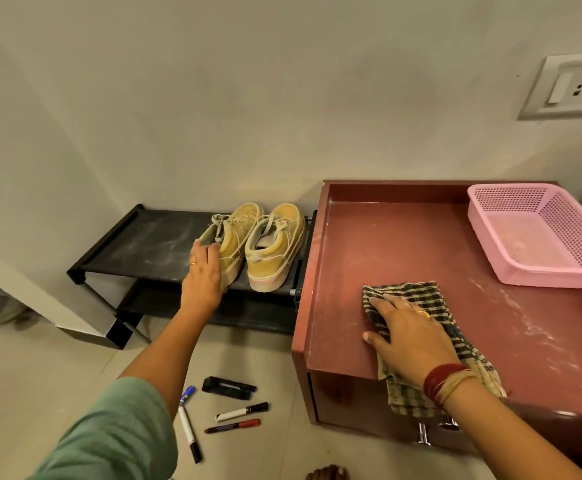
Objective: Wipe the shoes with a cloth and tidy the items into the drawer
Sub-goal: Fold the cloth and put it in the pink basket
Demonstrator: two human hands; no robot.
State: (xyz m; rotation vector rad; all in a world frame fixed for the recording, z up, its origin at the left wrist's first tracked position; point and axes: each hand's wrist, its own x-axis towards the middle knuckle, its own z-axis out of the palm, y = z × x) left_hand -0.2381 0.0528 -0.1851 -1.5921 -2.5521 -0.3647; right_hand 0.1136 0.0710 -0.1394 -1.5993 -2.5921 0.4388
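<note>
- On the top shelf of the black rack (144,244), a pair of yellow shoes side by side, toes toward the wall: left shoe (237,233) and right shoe (275,244), very close together.
- Against the heel and outer side of the left shoe, the left hand (203,271), fingers together and nearly straight, laid on the shoe rather than wrapped round it.
- Flat on the checked cloth (417,296), the right hand (411,337), fingers spread and straight, palm down.
- Cloth spread on the dusty top of the red-brown cabinet (352,244), near the front edge, one end hanging over in front of the drawer (369,407).
- Just below the hanging end, a metal handle (424,436).
- At the far right of the cabinet top, a pink basket (542,275) — well apart from the cloth.
- On the floor in front of rack and cabinet, lying loose and near one another: a blue-capped marker (187,424), a black-capped marker (243,412), a red-capped marker (232,426) and a black oblong item (229,388).
</note>
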